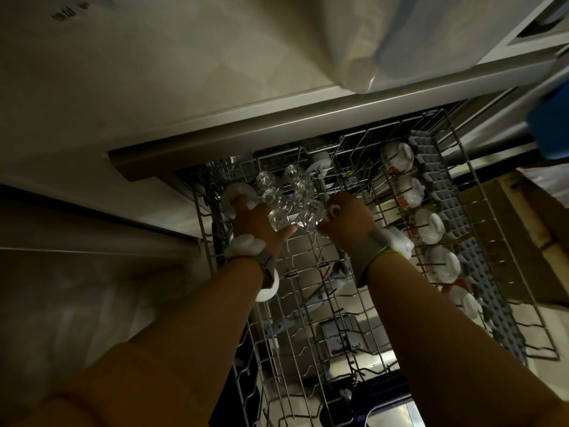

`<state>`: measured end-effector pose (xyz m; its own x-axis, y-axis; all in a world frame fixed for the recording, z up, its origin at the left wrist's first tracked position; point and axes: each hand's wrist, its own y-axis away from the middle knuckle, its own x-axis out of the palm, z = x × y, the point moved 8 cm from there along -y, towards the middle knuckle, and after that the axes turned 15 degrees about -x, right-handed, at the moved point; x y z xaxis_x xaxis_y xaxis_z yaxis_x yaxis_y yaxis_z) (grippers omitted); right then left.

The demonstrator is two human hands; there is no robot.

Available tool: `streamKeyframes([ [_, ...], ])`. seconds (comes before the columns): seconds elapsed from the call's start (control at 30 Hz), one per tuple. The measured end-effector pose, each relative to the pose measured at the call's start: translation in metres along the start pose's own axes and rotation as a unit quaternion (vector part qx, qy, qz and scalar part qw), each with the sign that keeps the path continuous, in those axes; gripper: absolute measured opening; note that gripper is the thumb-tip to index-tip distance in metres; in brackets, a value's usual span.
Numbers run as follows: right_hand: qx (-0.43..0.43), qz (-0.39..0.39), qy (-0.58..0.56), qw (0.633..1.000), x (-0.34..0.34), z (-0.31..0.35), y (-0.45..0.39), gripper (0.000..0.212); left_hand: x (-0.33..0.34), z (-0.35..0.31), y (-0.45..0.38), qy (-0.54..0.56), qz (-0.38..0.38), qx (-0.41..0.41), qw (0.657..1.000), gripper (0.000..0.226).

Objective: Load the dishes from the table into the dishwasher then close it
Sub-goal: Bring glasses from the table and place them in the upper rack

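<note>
Over the pulled-out upper rack point(311, 266) of the dishwasher, both of the person's hands reached toward a cluster of clear glasses point(288, 192) standing upside down at the rack's far left. The left hand point(257, 218) had its fingers curled around one glass point(278, 220) at the near edge of that cluster. The right hand point(346, 218) was curled too, pinching the rim of a neighbouring glass point(308, 221) just beside it. Along the rack's right side, a row of white cups point(428, 224) with red markings lay tilted between the tines, well apart from the hands. A grey wristband point(369, 249) circled each wrist.
</note>
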<state>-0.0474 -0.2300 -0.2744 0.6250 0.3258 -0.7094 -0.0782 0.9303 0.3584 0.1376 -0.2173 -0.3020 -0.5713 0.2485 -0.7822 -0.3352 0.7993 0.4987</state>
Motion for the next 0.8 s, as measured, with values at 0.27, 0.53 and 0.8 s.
streamKeyframes([
  [0.27, -0.02, 0.007, 0.012, 1.0, 0.019, -0.005, 0.004, 0.045, -0.001, 0.01, 0.004, 0.067, 0.02, -0.023, 0.997, 0.051],
  [0.53, -0.028, 0.015, 0.003, 0.999, 0.034, -0.01, 0.006, 0.037, 0.002, 0.011, 0.002, 0.026, 0.005, -0.002, 1.0, 0.053],
  [0.8, -0.012, 0.003, -0.026, 1.0, 0.039, -0.014, 0.012, 0.037, -0.001, 0.017, 0.01, 0.066, 0.006, 0.019, 0.998, 0.042],
])
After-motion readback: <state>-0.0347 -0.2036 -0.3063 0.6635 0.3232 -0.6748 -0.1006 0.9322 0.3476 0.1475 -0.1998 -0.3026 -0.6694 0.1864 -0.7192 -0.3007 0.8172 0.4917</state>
